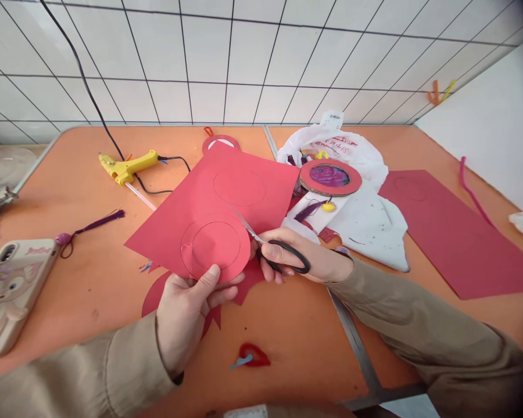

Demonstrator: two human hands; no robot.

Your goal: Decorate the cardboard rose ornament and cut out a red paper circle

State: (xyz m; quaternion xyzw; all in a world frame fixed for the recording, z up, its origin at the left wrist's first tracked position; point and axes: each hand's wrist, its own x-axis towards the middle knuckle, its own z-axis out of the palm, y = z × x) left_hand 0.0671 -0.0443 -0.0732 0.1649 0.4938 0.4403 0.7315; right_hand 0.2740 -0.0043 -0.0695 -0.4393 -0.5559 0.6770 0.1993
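Observation:
My left hand (192, 307) pinches the near edge of a sheet of red card (178, 215), thumb on top and fingers below. Circles are drawn on the card: two rings, one inside the other, near my thumb and another outline farther up. In my right hand (287, 255) are scissors (296, 253) with black handles, my fingers through the loops. Their blades lie at the card's right side, where a curved cut edge follows the outer ring. Red card scraps (157, 293) lie on the table underneath, partly hidden by the sheet and my left hand.
A yellow glue gun (133, 167), a purple tassel (98, 223) and a phone (20, 296) lie left. Behind my right hand are a white plastic bag (366, 157) and a round red-framed ornament (330, 176). Another red sheet (457, 238) lies right; a red pipe-cleaner loop (255, 354) is in front.

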